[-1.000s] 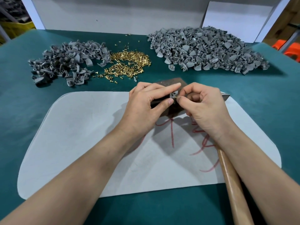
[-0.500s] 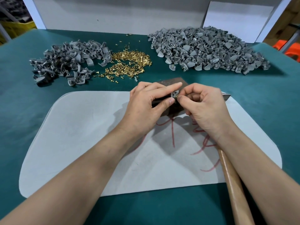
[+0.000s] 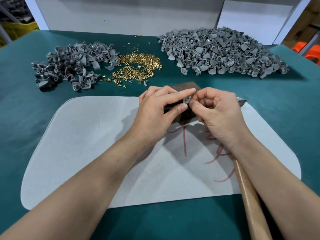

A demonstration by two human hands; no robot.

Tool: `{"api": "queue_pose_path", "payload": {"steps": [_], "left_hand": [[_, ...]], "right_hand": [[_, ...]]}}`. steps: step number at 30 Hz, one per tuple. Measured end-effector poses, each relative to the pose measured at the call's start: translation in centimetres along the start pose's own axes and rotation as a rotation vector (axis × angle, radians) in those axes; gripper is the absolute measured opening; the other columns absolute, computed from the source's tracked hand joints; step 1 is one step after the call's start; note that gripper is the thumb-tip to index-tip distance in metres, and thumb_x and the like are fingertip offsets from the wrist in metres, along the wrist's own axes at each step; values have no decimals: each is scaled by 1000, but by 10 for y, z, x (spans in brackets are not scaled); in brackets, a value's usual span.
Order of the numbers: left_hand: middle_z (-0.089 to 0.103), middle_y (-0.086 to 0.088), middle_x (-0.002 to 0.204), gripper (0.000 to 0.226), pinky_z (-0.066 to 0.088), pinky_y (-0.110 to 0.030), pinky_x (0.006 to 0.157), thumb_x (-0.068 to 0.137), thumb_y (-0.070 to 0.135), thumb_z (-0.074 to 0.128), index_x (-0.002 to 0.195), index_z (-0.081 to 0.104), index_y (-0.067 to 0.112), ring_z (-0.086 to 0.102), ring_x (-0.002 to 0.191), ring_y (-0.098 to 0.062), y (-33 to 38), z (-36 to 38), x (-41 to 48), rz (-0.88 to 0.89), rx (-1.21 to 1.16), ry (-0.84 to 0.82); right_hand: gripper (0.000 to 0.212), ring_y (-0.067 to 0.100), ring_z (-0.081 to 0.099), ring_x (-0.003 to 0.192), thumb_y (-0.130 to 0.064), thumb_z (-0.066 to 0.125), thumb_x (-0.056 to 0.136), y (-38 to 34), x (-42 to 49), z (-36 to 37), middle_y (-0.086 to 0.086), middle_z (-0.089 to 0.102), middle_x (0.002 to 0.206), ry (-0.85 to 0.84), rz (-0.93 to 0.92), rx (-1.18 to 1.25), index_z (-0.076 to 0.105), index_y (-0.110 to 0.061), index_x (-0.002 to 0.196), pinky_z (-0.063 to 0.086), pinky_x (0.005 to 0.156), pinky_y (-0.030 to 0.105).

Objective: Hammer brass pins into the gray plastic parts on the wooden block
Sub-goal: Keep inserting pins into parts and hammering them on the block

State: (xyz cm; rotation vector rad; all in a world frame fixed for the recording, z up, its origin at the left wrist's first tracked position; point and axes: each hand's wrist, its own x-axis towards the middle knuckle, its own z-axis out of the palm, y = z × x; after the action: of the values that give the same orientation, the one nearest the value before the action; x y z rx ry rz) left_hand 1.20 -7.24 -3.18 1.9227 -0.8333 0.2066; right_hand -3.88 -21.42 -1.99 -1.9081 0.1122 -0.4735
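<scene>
Head view, a person at a table under green cloth (image 3: 26, 110). Both forearms reach in from the near edge and the hands meet over the wooden block (image 3: 186, 86), which sits at the far edge of a white mat (image 3: 86, 144).

left hand (image 3: 155, 115): index finger stretched out straight with the thumb below it, the 2 pinching a small gray plastic part (image 3: 186, 100) between their tips. The part sits just above the block's top. Fingers cover the contact, so cannot tell if it touches the wood.

right hand (image 3: 220, 115): fingers curled tight, thumb and index tip pressed together on a brass pin (image 3: 189, 102). Only a speck of brass shows, right against the part's right face. The fingertips of both hands nearly touch there.

hammer: wooden handle (image 3: 249, 196) runs under the right forearm toward the near edge. The metal head (image 3: 242, 101) pokes out just past the right hand's outer side. Cannot tell if that hand also grips it.

Far side of the cloth, 3 heaps: left gray pile (image 3: 72, 63), loose brass pins (image 3: 138, 64) in the middle touching that pile's edge, and a larger right gray pile (image 3: 221, 52) apart from the pins. Red scrawled lines (image 3: 184, 141) on the mat beneath the wrists. White board (image 3: 251, 19) stands behind the right heap
</scene>
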Motion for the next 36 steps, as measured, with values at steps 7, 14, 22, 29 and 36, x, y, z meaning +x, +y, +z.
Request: {"api": "queue_pose_path", "payload": {"steps": [7, 14, 22, 29, 36], "left_hand": [[59, 11, 92, 39, 31, -47, 103, 89, 20, 64, 125, 59, 32, 47, 100, -14, 1, 1, 1, -3, 22, 1], [53, 18, 88, 39, 30, -46, 103, 89, 22, 61, 126, 56, 35, 49, 99, -14, 2, 1, 2, -2, 33, -23], [58, 17, 93, 37, 31, -47, 103, 89, 23, 63, 125, 61, 31, 48, 101, -12, 0, 3, -1, -21, -6, 18], [63, 12, 100, 40, 31, -46, 104, 88, 21, 66, 127, 60, 29, 48, 103, -12, -1, 2, -1, -23, -10, 27], [60, 14, 98, 39, 27, -42, 106, 89, 20, 66, 127, 60, 28, 49, 107, -15, 3, 0, -1, -41, 9, 12]], "right_hand": [[21, 4, 37, 41, -2, 62, 84, 0, 0, 1, -6, 50, 45, 7, -8, -12, 60, -15, 68, 31, 44, 13], [26, 1, 35, 35, -1, 60, 85, -2, 0, 2, -8, 50, 41, -6, -5, 1, 58, -18, 66, 28, 41, 9], [20, 1, 39, 35, -2, 60, 87, -4, 0, 0, -5, 51, 42, -33, 63, 66, 60, -14, 72, 32, 38, 11], [19, 3, 42, 36, -1, 60, 87, -4, 0, -2, -4, 51, 43, -40, 65, 86, 63, -14, 74, 34, 39, 11], [20, 5, 42, 38, -2, 60, 88, -4, 0, -2, -5, 50, 43, -31, 42, 80, 64, -14, 73, 36, 40, 13]]}}
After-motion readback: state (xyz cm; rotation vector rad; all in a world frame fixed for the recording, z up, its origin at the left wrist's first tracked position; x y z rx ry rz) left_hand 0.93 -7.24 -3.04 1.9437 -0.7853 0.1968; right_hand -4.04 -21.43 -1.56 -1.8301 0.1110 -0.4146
